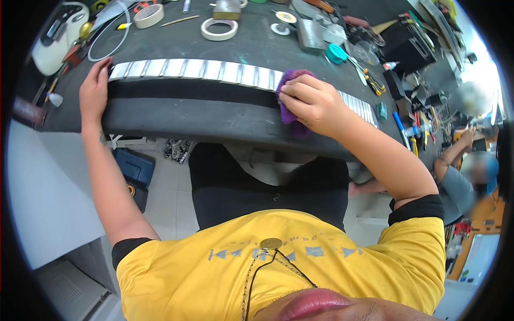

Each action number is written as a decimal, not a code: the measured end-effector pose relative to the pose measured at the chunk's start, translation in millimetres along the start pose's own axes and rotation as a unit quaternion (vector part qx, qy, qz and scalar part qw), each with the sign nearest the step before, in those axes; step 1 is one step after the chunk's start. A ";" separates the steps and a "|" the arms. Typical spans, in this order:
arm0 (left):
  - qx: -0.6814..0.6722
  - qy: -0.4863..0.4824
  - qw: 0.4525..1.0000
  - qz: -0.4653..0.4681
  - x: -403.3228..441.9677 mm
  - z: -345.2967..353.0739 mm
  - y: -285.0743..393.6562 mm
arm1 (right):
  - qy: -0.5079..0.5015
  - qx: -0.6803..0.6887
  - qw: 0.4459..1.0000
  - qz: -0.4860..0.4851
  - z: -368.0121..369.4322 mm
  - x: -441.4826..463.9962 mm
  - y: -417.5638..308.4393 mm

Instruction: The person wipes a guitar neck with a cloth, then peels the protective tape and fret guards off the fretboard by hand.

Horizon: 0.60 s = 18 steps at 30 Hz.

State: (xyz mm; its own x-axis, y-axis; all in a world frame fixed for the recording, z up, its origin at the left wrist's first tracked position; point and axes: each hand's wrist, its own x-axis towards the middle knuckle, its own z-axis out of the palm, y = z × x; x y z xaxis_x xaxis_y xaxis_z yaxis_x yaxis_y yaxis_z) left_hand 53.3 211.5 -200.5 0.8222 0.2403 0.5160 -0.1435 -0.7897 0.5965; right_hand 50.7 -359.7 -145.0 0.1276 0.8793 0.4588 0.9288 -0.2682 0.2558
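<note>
A long pale strip with evenly spaced metallic cross bars (214,70) lies on edge of a dark work surface, a black side facing me. My left hand (95,91) is closed on the strip's left end. My right hand (313,104) presses a purple cloth (289,115) onto the strip right of its middle, fingers wrapped over the cloth. The strip continues to the right beyond the cloth, partly hidden by my right hand and forearm.
Tape rolls (219,29), a solder spool (282,25), a metal block (310,35) and a teal round container (336,53) stand behind the strip. Pliers (375,84) and a blue marker (399,124) lie right. Another person (458,184) is at far right.
</note>
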 end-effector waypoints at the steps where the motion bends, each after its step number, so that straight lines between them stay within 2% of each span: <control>1: -0.010 -0.004 1.000 -0.006 0.0 0.2 -3.3 | -0.002 -0.005 1.000 0.006 -10.4 -17.9 -0.1; 6: -0.076 -0.031 0.997 -0.005 8.4 1.0 -35.3 | -0.044 -0.035 0.995 0.081 -58.9 -101.8 -4.9; 13: -0.146 -0.041 0.988 -0.009 21.2 4.0 -73.8 | -0.050 -0.089 0.978 0.181 -108.2 -206.0 -7.4; 18: -0.108 -0.064 0.992 0.000 23.6 0.7 -67.1 | -0.057 -0.077 0.945 0.313 -127.0 -259.8 -11.0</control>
State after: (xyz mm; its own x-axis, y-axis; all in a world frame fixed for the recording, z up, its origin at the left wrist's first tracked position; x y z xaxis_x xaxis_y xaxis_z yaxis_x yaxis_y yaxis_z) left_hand 82.7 269.8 -228.8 0.8838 0.1560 0.4411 -0.2458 -0.6474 0.7214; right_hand -36.9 -635.2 -159.0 0.6796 0.5644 0.4686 0.5985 -0.7960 0.0906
